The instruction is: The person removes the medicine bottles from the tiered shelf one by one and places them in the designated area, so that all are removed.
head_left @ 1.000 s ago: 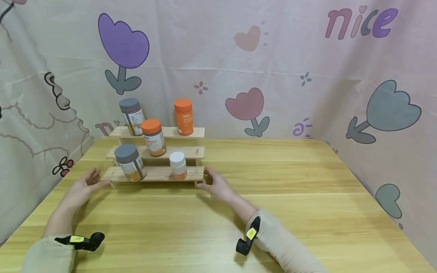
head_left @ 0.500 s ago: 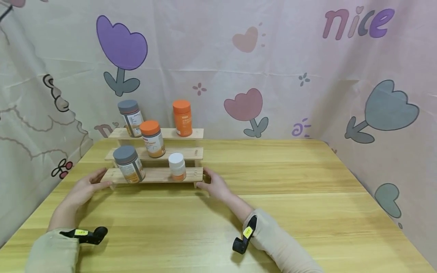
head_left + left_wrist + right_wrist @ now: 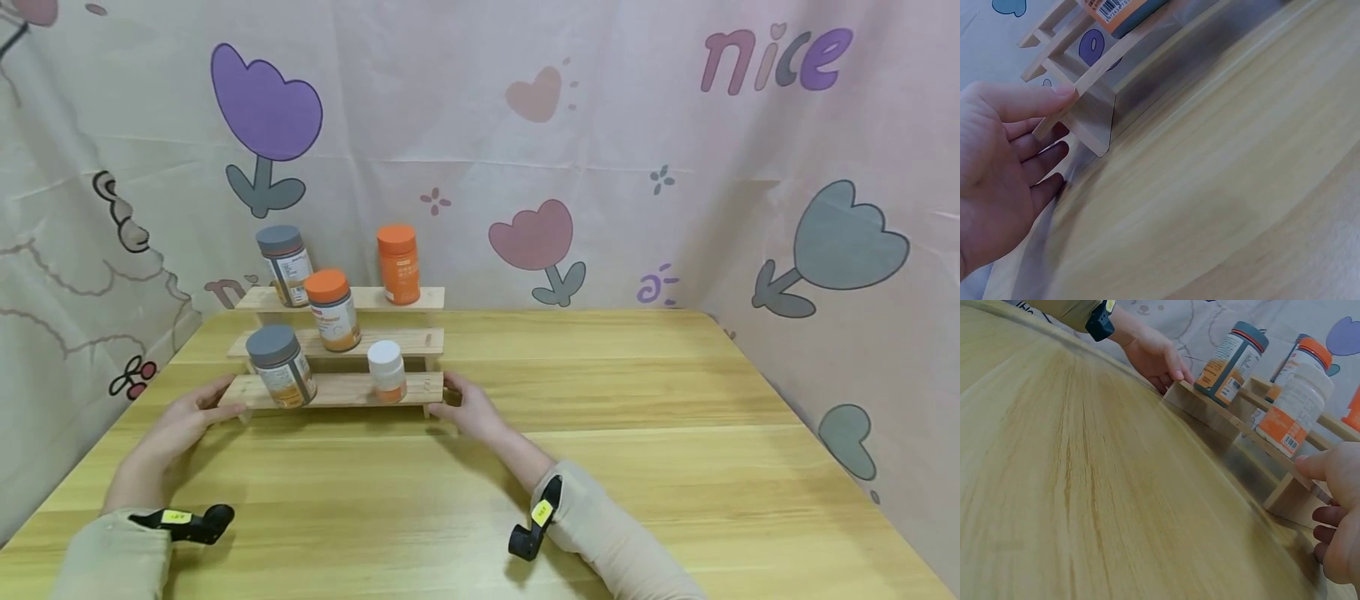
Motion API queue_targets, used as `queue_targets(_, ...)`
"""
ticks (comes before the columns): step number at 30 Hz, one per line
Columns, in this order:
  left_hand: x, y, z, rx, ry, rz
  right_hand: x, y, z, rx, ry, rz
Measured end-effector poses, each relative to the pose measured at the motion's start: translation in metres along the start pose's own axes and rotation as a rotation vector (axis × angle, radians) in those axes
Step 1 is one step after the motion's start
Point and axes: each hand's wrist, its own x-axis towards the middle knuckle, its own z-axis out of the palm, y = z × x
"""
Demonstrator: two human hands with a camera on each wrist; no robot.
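A three-tiered wooden display rack (image 3: 341, 390) stands on the table's left side. My left hand (image 3: 180, 425) grips the left end of its lowest shelf, thumb (image 3: 1063, 90) on the front edge and fingers around the end. At the opposite end my right hand (image 3: 474, 410) holds the shelf, its thumb (image 3: 1311, 466) near the front corner. The lowest shelf bears a grey-lidded jar (image 3: 281, 367) and a small white-capped bottle (image 3: 387, 372). On the middle shelf is an orange-lidded jar (image 3: 332, 310). Another grey-lidded jar (image 3: 285, 267) and an all-orange bottle (image 3: 399, 265) stand on top.
The wood-grain table (image 3: 600, 467) stretches to the right and in front of the rack. Close behind it hangs a pale printed cloth (image 3: 450, 100) with flowers and lettering, which also runs along both sides.
My left hand has moved right, its fingers closing in around the shelf's end. My right hand stays at its end. The whole head view has shifted slightly; the jars keep their places on the rack.
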Motion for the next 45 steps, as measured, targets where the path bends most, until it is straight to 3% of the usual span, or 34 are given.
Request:
queue_targets(8,0.004,0.000,0.001,0.088,0.007,0.031,0.001,-0.001,0.000,0.014,-0.006,0.005)
queue_targets(16,0.004,0.001,0.002,0.083,0.037,-0.009,0.001,-0.001,-0.001,0.069,-0.009,0.017)
queue_targets(25,0.001,0.004,0.006,0.075,0.039,0.038,-0.003,0.000,-0.005,0.105,0.002,0.038)
queue_targets(45,-0.005,0.016,0.036,0.028,0.048,0.053,-0.022,0.008,-0.033,0.075,0.042,0.006)
